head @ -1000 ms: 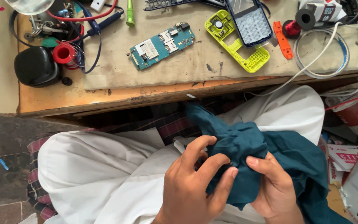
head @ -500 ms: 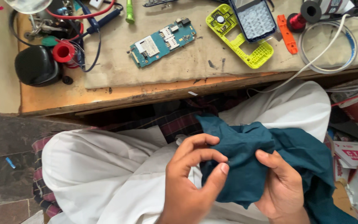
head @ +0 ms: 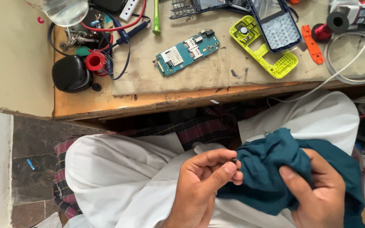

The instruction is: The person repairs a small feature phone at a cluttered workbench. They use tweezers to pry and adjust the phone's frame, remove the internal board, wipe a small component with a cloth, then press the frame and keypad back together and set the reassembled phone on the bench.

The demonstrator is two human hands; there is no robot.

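Over my lap, clad in white cloth, my left hand pinches a tiny dark part between thumb and fingertips, right against a bunched teal cloth. My right hand grips that teal cloth from the right, thumb pressed into its folds. On the wooden workbench above lie a teal phone circuit board, a yellow-green phone frame and a dark blue phone housing.
A black rounded case, a red wire spool, tangled cables, a green pen-like tool and an orange strip clutter the bench. A white cable loop lies at its right. Boxes and papers sit beside my right knee.
My left hand has drawn off the teal cloth and now pinches a small part at its edge. The view has shifted down and left, and the cloth sits further right.
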